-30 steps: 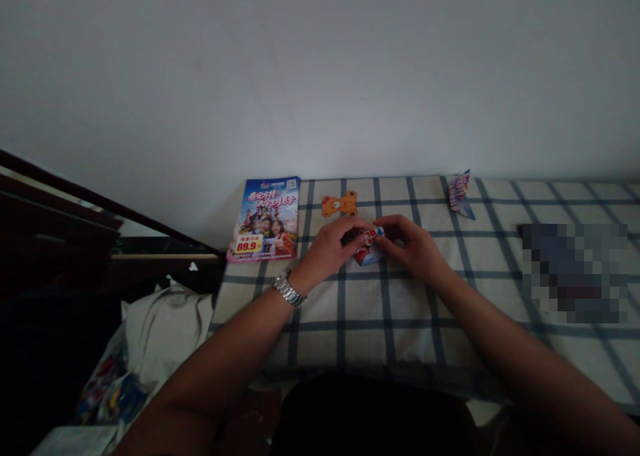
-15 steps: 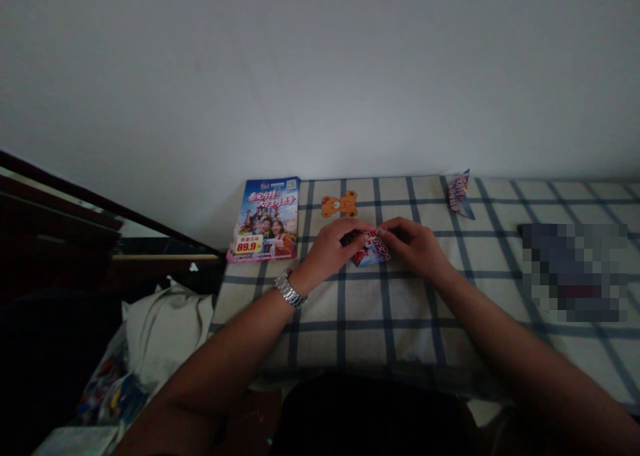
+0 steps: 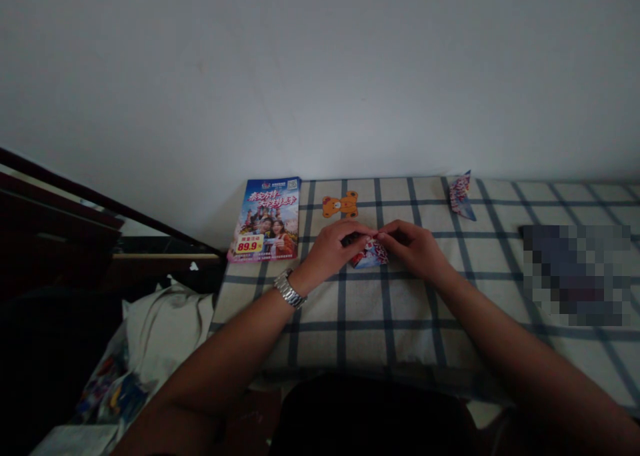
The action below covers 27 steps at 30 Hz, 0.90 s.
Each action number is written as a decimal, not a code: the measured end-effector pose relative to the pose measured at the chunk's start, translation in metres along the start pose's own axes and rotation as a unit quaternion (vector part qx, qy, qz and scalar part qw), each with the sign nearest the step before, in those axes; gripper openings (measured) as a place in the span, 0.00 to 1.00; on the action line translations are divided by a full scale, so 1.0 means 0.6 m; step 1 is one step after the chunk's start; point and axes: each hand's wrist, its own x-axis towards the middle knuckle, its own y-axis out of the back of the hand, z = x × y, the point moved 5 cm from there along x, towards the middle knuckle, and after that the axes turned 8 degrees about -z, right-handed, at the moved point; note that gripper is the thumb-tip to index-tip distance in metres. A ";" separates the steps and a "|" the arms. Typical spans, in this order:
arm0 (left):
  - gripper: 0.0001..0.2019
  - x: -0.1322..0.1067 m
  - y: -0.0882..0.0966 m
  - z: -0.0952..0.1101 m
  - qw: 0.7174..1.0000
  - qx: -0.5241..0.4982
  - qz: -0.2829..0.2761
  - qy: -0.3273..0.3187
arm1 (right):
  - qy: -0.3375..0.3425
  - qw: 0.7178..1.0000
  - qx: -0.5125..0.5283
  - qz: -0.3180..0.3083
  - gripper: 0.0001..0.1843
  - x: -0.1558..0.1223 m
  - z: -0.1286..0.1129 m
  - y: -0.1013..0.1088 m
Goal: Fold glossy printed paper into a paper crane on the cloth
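Between my hands is a small folded flyer [image 3: 371, 257], printed in red, white and blue, held just above or on the checked cloth. My left hand [image 3: 334, 248], with a metal watch [image 3: 290, 289] on its wrist, pinches the upper edge from the left. From the right, my right hand [image 3: 414, 248] pinches the same edge, its fingertips meeting those of the left. Fingers hide the top of the paper. An orange bear figure [image 3: 341, 205] lies just behind my left hand.
A colourful stack of flyers [image 3: 267, 219] lies at the left by the wall. Another folded flyer [image 3: 462, 196] stands at the back right. A dark pixelated object [image 3: 570, 273] lies on the checked cloth [image 3: 320, 343] at the right. A pale cloth bag [image 3: 167, 329] sits lower left.
My fingertips have come closer together along the flyer's top edge, and less of its upper face shows. Both forearms stay almost where they were.
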 end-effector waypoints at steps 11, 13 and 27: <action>0.10 0.000 0.014 -0.006 0.989 -0.127 0.073 0.027 | -0.024 0.992 0.094 0.076 0.18 0.002 0.006 0.020; 0.11 0.001 0.015 -0.007 0.987 -0.135 0.079 0.042 | -0.023 0.992 0.099 0.077 0.18 0.003 0.008 0.020; 0.11 0.001 0.021 -0.003 0.985 -0.127 0.094 0.069 | -0.018 0.994 0.082 0.075 0.17 0.000 0.006 0.015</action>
